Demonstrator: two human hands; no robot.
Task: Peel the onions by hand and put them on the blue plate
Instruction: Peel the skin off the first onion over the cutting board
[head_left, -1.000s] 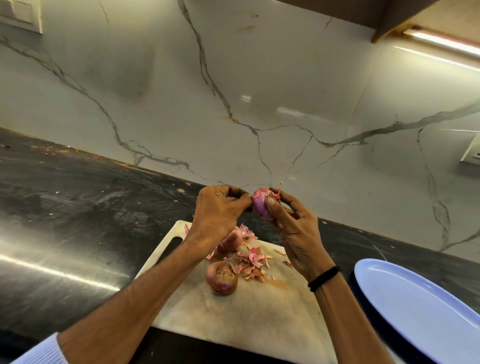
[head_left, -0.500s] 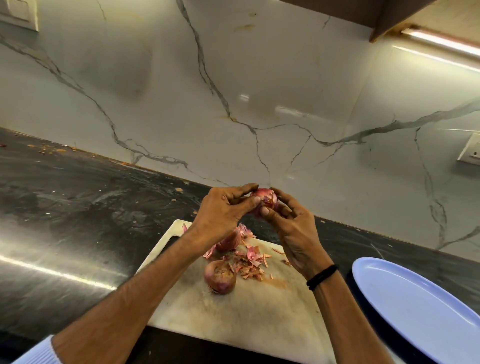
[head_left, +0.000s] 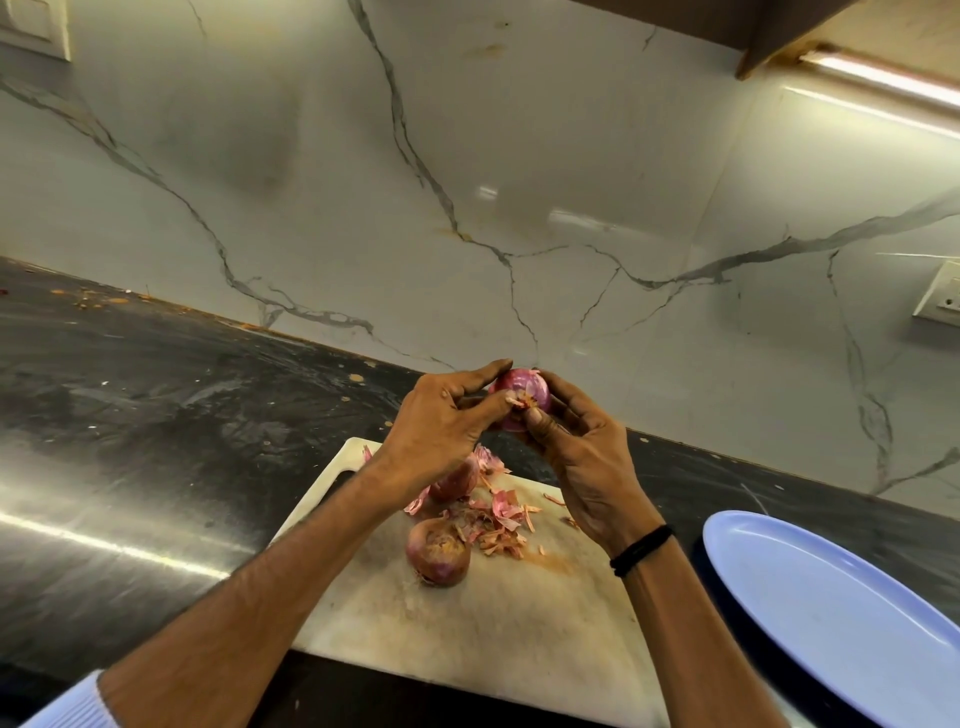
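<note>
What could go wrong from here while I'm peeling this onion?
The held onion seems to hang near the far edge of the cutting board, gripped only by fingertips of the left hand and right hand; a slip might drop it on the dark counter. Peel scraps lie heaped against the unpeeled onion, so bits may cling and ride along to the blue plate.

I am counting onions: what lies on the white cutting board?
A near reddish onion, a far reddish onion partly hidden by the left hand, and pink peel scraps.
</note>
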